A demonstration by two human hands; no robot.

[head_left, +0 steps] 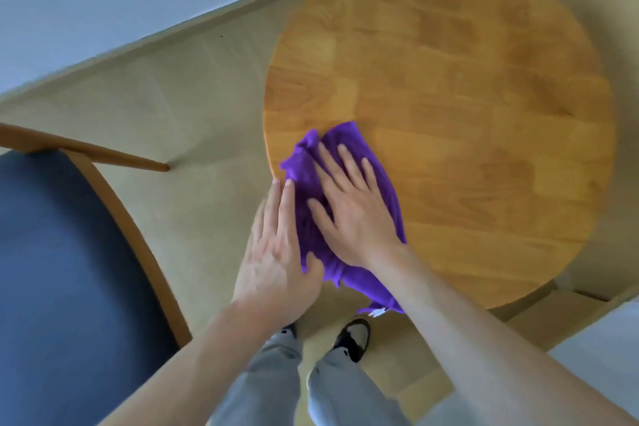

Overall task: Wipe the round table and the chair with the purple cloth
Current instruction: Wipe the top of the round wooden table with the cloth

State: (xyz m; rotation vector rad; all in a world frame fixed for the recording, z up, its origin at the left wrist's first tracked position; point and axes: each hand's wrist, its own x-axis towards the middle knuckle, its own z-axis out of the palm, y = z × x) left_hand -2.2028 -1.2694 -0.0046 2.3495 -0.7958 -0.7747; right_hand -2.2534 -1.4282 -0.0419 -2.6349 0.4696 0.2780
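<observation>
purple cloth [349,218], crumpled and spread in folds, lies on the near left part of a round wooden desk [466,97], reaching right up to the desk's left edge. a small white tag shows at the cloth's near corner, by the desk's near edge.

the right hand [349,207] lies flat on top of the cloth, palm down, fingers spread wide and pointing away from the person, pressing the fabric against the wood. it grips nothing.

the left hand [276,252] sits just beside it at the desk's left rim, fingers straight and close together. its thumb touches the cloth's left edge; whether the thumb pinches the fabric cannot be told.

both forearms are bare.

to the left, apart from the desk, stands a chair [69,270] with a dark blue padded seat and a curved light wooden frame; one wooden arm of it reaches toward the desk.

pale wood floor [193,114] lies beneath. below the hands, the person's grey trousers and dark and white shoes [352,335] show, standing close to the desk.
</observation>
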